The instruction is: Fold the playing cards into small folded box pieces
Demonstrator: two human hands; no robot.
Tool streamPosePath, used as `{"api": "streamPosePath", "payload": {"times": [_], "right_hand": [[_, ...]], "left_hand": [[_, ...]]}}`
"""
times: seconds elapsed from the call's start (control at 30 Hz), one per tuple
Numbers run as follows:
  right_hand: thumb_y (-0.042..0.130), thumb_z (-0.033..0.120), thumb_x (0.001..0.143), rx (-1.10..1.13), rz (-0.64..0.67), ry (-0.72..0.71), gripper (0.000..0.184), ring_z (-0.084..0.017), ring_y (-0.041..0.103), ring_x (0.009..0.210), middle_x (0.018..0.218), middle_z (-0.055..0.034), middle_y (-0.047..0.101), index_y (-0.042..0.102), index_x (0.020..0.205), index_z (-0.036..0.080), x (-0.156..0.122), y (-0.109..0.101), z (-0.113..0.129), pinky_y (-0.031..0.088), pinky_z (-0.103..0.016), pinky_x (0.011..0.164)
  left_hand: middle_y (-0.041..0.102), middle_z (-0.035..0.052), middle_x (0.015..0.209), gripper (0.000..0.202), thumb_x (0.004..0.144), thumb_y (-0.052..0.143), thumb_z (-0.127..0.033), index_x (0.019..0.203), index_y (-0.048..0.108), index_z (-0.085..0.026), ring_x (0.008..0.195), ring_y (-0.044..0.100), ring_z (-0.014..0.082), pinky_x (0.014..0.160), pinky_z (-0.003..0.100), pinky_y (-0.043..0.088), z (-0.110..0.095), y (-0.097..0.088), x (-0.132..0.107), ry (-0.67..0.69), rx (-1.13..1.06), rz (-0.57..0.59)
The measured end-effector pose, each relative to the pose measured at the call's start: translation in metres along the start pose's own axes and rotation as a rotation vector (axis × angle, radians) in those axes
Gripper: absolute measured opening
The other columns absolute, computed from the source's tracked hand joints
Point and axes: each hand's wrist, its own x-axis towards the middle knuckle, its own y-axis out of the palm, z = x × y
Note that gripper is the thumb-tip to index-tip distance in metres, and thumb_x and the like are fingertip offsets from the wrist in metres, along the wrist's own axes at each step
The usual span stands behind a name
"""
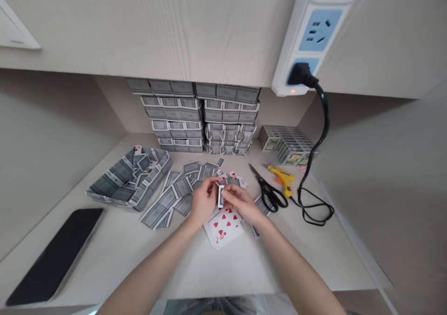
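Observation:
Between my two hands is a folded playing card [220, 197], its narrow patterned strip with white edges facing up. My left hand [205, 197] grips its left side with bent fingers. From the right, my right hand [240, 201] pinches the same card between thumb and fingers. Just below them lies a small pile of face-up cards [225, 229], a heart card on top. Face-down cards with grey patterned backs [162, 205] spread out left of my hands. A few red-marked cards [236, 177] lie behind my fingers, partly hidden.
At left stands a tray made of cards [146, 191], with folded pieces inside, and a black phone [56, 254]. Black scissors [270, 194] and a yellow glue gun [283, 177] lie right. Stacked card blocks [200, 119] line the back. A power strip [314, 31] hangs above, its black cord [324, 124] dangling.

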Motion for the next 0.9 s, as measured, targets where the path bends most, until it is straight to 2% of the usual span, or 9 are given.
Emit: {"api": "streamPosePath", "payload": {"times": [0.07,0.17,0.3,0.43,0.53,0.63,0.77,0.9], "right_hand": [[0.068,0.037,0.069,-0.004,-0.003,0.000,0.026,-0.010,0.057,0.053,0.064,0.0033,0.057,0.054,0.079,0.016,0.000,-0.001,0.000,0.051,-0.023,0.052],[0.068,0.036,0.069,0.023,-0.011,0.010,0.028,-0.009,0.056,0.050,0.062,0.0034,0.058,0.054,0.084,0.017,0.002,-0.003,0.000,0.049,-0.021,0.048],[0.069,0.036,0.068,0.091,-0.012,0.022,0.036,-0.012,0.059,0.054,0.066,0.0019,0.061,0.054,0.095,0.017,0.003,-0.003,0.001,0.052,-0.025,0.053],[0.066,0.039,0.069,0.111,-0.054,0.029,0.032,-0.012,0.059,0.057,0.066,-0.0011,0.062,0.059,0.088,0.014,0.005,-0.003,0.001,0.052,-0.025,0.055],[0.065,0.041,0.070,0.119,-0.194,-0.024,0.029,-0.012,0.058,0.056,0.065,-0.0012,0.061,0.059,0.081,0.014,0.006,-0.006,0.001,0.050,-0.023,0.050],[0.066,0.042,0.069,0.112,-0.332,-0.092,0.031,-0.013,0.058,0.055,0.067,-0.0012,0.062,0.059,0.084,0.016,0.007,-0.011,0.004,0.047,-0.022,0.044],[0.064,0.046,0.068,0.112,-0.348,-0.096,0.036,-0.016,0.060,0.057,0.072,-0.0040,0.064,0.058,0.087,0.016,0.005,-0.013,0.009,0.049,-0.024,0.042],[0.063,0.045,0.070,0.082,-0.306,-0.083,0.034,-0.017,0.062,0.059,0.074,-0.0036,0.065,0.056,0.089,0.018,0.004,-0.013,0.008,0.051,-0.026,0.045]], "left_hand": [[0.066,0.0045,0.094,0.023,0.078,0.049,-0.022,0.097,0.061,-0.023,0.084,0.062,0.0181,0.078,0.031,0.046,-0.006,-0.002,-0.001,0.042,0.026,0.014],[0.065,0.0027,0.102,0.027,0.075,0.051,-0.017,0.096,0.065,-0.026,0.096,0.058,0.0194,0.089,0.034,0.041,-0.015,-0.005,-0.001,0.183,0.081,0.025],[0.067,0.0027,0.093,0.020,0.075,0.052,-0.020,0.086,0.067,-0.027,0.092,0.058,0.0202,0.090,0.035,0.041,-0.019,-0.009,-0.001,0.269,0.178,0.006],[0.067,0.0040,0.090,0.018,0.076,0.052,-0.024,0.087,0.066,-0.025,0.089,0.059,0.0199,0.087,0.033,0.041,-0.013,-0.014,0.003,0.282,0.308,-0.109],[0.067,0.0047,0.088,0.017,0.076,0.053,-0.027,0.087,0.065,-0.023,0.085,0.060,0.0195,0.084,0.032,0.042,-0.009,-0.018,0.007,0.262,0.370,-0.212],[0.067,0.0042,0.085,0.017,0.074,0.056,-0.031,0.087,0.064,-0.022,0.077,0.060,0.0184,0.078,0.030,0.044,-0.008,-0.020,0.011,0.184,0.325,-0.267],[0.066,0.0034,0.082,0.021,0.070,0.061,-0.036,0.084,0.062,-0.021,0.069,0.059,0.0166,0.069,0.027,0.045,-0.008,-0.019,0.012,0.113,0.228,-0.263],[0.064,0.0021,0.079,0.018,0.068,0.063,-0.035,0.080,0.060,-0.022,0.068,0.058,0.0159,0.071,0.028,0.045,-0.009,-0.015,0.008,0.167,0.259,-0.168]]}}
